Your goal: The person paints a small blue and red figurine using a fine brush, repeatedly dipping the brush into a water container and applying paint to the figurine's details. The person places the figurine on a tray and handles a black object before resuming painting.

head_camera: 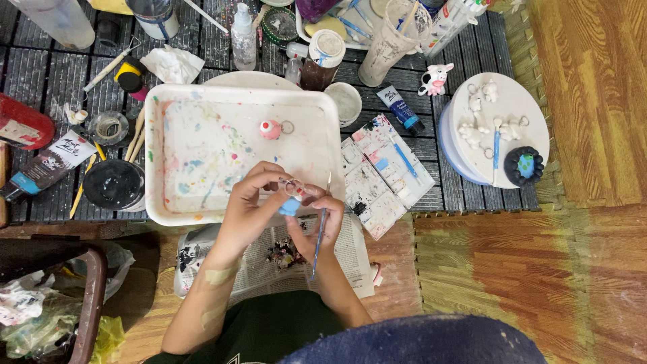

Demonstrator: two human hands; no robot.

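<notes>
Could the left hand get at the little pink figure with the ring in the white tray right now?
Probably not at once: the left hand is holding a small blue piece. The pink figure stands alone in the tray just beyond, with nothing lying between.

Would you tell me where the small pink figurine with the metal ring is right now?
In the head view, the pink figurine sits on the white paint-splattered tray, toward its far right part, just beyond both hands.

A blue paint tube [402,108] with a white label lies right of the tray; a black-and-white labelled tube [42,167] lies far left
</notes>
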